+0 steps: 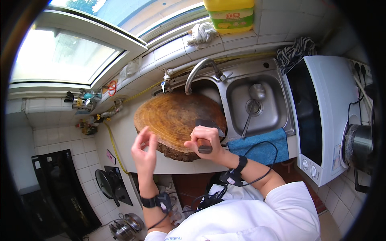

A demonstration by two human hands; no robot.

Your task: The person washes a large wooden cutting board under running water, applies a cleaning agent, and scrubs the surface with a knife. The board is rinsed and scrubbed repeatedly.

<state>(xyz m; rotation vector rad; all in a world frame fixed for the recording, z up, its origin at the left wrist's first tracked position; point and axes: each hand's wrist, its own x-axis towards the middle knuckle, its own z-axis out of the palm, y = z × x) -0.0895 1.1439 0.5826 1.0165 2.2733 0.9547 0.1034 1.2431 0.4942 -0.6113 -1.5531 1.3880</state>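
Observation:
My right hand is closed round the wooden handle of a cleaver. Its dark, broad blade points away from me over the right part of a thick round wooden chopping block; whether it touches the wood I cannot tell. Rough bark shows along the block's front side. Over the block's front left edge, my left hand is raised with nothing in it, its thumb and fingers apart. The block spans the white countertop and overlaps the left sink basin.
A steel tap arches over the block's far edge. Right of it, a sink basin holds a ladle. A blue towel hangs at the front, beside a white microwave. A frying pan sits at the left.

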